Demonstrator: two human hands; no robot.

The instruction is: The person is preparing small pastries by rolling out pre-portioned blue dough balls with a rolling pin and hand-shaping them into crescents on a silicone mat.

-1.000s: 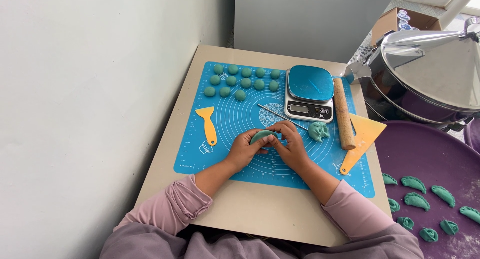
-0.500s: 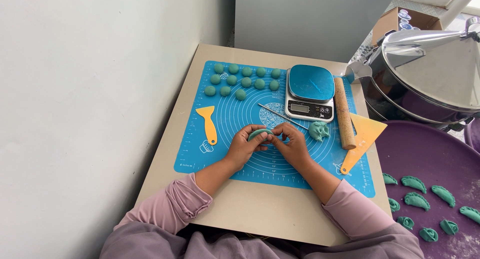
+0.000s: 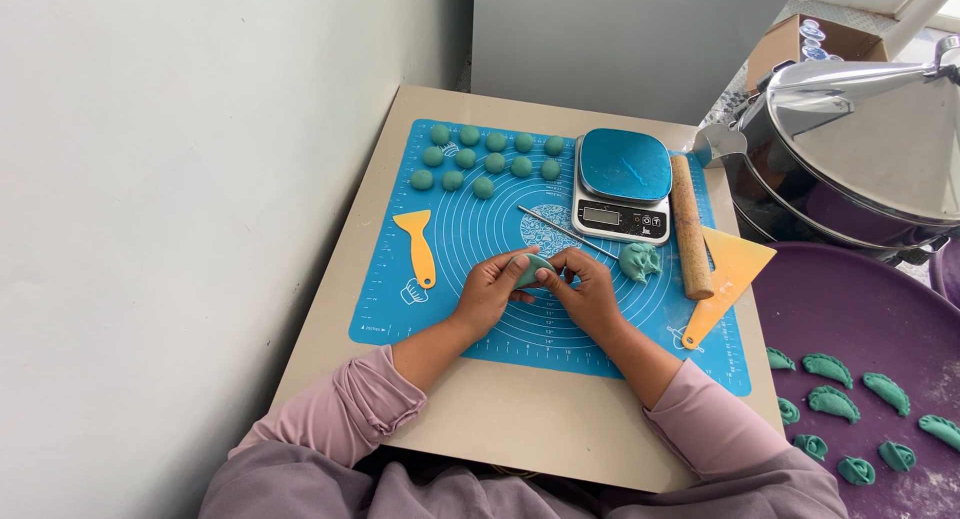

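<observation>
Blue mat (image 3: 470,279) covers the tabletop (image 3: 520,429). Left hand (image 3: 487,294) and right hand (image 3: 587,294) pinch the green dough piece (image 3: 531,269) at mat centre. Squeezing too hard could tear it.

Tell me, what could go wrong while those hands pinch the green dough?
The green dough piece is squeezed between the left hand and the right hand, so too hard a pinch might tear or flatten it. The thin metal stick lies just beyond the fingers, and a bump could send it rolling. The rolling pin rests beside the scale, near a small dough lump, and a nudge might roll it onto that.
</observation>
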